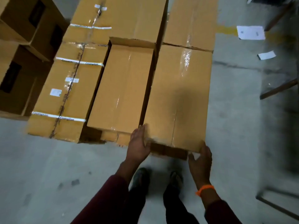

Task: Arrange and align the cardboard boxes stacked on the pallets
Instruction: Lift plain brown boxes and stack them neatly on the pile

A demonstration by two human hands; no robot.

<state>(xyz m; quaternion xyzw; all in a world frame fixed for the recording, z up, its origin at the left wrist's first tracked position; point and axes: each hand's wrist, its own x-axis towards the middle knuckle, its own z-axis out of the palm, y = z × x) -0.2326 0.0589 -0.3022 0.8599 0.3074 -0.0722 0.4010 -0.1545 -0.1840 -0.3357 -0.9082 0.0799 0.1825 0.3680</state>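
Note:
A long brown cardboard box with clear tape lies rightmost in a row of long boxes. My left hand presses flat against its near left corner. Around its near right corner curls my right hand, which wears an orange wristband. Beside it lies a lower plain box, then a box with white printed straps. More long boxes lie end to end behind them. No pallet shows under the boxes.
Darker brown cartons are stacked at the far left. Loose paper sheets lie on the grey concrete floor at right. Dark metal frame legs stand along the right edge. My feet are just below the box.

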